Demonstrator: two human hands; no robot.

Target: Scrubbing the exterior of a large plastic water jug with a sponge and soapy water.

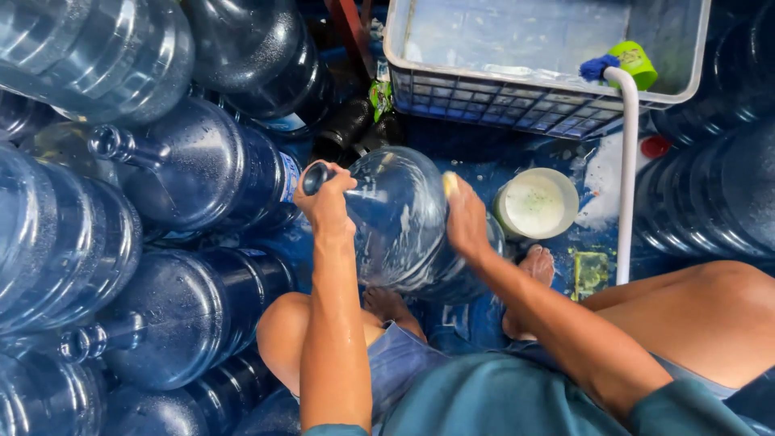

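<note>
A big clear blue water jug (404, 222) lies on its side in front of me, wet and streaked with suds. My left hand (325, 198) is closed around its neck at the left end. My right hand (466, 218) presses a small yellow sponge (449, 184) against the jug's side near its base. My bare knees and feet sit under and beside the jug on the wet blue floor.
Several empty blue jugs (194, 169) are stacked on their sides at the left, more at the right (718, 194). A grey plastic crate (549, 97) stands at the top with a white pipe (628, 178) leaning on it. A small white bowl of soapy water (536, 203) sits nearby.
</note>
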